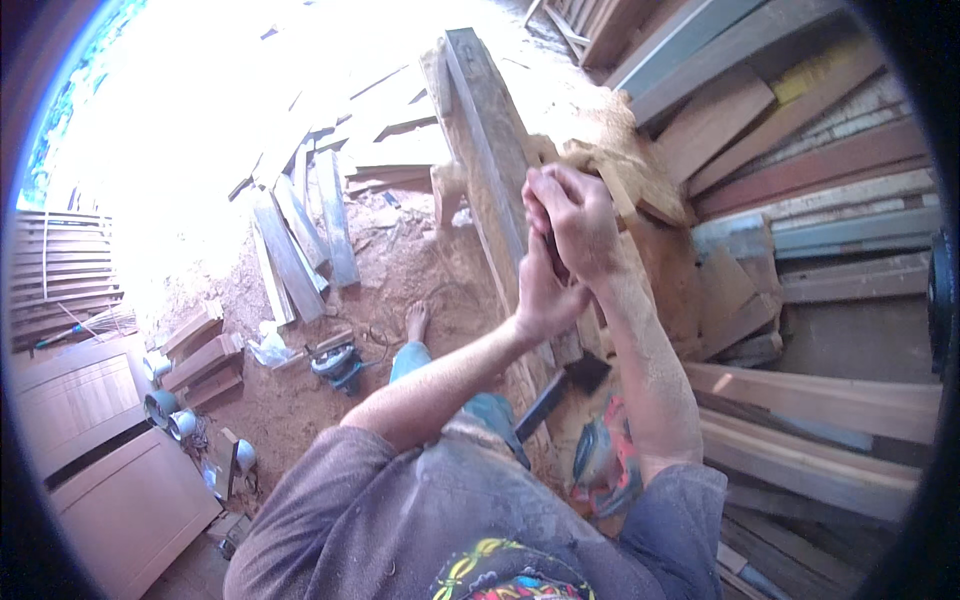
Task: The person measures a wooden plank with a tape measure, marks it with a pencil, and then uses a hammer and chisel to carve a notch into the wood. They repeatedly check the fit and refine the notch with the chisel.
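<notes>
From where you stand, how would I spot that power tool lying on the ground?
Start at the long grey beam that the two hands work on, and go down to the person's bare foot on the red sawdust floor. Just left of the foot lies the circular saw. It is the only dark, teal-bodied machine there, with a cord, while its neighbours are plain wooden blocks and boards.

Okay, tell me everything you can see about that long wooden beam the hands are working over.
The long wooden beam is a rough, weathered plank of grey-brown timber. It stands on edge and runs from near the person's lap up and away toward the bright yard. Its top edge is narrow and worn, and sawdust lies around its base. Both hands, the left hand and the right hand, are clasped together against its right side, midway along. What they grip is hidden.
</notes>
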The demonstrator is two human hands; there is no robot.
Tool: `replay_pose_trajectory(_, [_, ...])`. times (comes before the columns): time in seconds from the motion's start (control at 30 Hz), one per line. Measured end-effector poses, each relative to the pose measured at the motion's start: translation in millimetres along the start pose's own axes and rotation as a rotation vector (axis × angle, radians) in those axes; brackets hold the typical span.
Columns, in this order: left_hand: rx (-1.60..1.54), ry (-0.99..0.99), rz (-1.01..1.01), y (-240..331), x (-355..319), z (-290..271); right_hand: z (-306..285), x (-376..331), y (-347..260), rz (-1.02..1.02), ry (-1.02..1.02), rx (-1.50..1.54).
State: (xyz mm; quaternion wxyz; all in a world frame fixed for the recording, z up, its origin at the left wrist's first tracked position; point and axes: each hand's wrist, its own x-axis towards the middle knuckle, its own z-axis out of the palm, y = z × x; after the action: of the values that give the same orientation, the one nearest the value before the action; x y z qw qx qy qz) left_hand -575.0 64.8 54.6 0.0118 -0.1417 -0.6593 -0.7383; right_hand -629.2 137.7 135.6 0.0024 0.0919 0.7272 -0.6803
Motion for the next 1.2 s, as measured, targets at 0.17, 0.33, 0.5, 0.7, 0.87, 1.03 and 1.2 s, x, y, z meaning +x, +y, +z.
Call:
replay_pose_trajectory(0.17, [-0.005, -0.053, -0.117, 7.0, -7.8, -9.0, 4.1, -19.7, -9.3, -0.001, 0.102, 0.145])
replay_pose_trajectory(0.33, [0.139, -0.015, 0.125, 1.1, 4.6, -2.9, 1.3, 15.9, 3.0, 0.147, 0.031, 0.035])
replay_pose_trajectory(0.5, [-0.128, 0.002, -0.116, -0.3, 0.4, -2.1, -1.9, 14.4, 13.8, 0.135, 0.066, 0.065])
replay_pose_trajectory(0.7, [0.022, -0.140, -0.204, 12.4, -3.3, -21.0, 5.3, -13.8, -6.6, 0.021, 0.119, 0.097])
replay_pose_trajectory(0.87, [-0.034, 0.256, 0.251, -19.5, 73.7, -5.9, 9.8, 43.8, 27.2, 0.139, -0.008, -0.164])
replay_pose_trajectory(1.03, [0.048, -0.154, -0.180, -0.6, 20.5, -7.1, -20.0, 13.1, -0.1, 0.139, 0.085, 0.052])
replay_pose_trajectory(1.2, [0.353, -0.256, 0.094, 21.3, -21.0, 12.6, -52.2, -83.7, -23.7, -0.019, 0.261, -0.006])
